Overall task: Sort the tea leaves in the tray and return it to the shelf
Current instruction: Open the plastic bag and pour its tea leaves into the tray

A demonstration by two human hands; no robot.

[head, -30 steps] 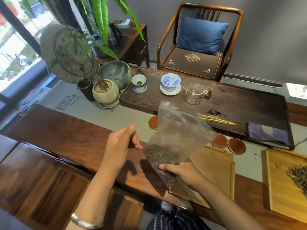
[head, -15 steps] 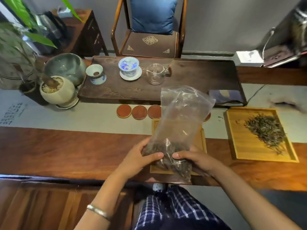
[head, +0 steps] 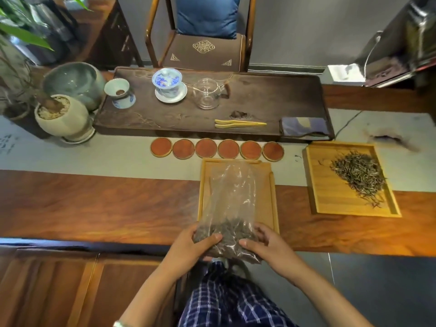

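You are cupping the bag (head: 230,208) at lower centre with your left hand (head: 191,249) and right hand (head: 266,247), fingers (head: 212,238) closing around its leaf-filled bottom above the near tray (head: 272,197). It is looking light, limp and slippery; keep supporting the weighted bottom, not the loose top. More leaves (head: 358,175) are lying on the right tray (head: 318,185).

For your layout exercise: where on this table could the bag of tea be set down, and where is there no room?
Free: the bare wood left of the near tray, and the strip between it and the right tray. Crowded: the dark tea board, the coaster row and the pots at far left.
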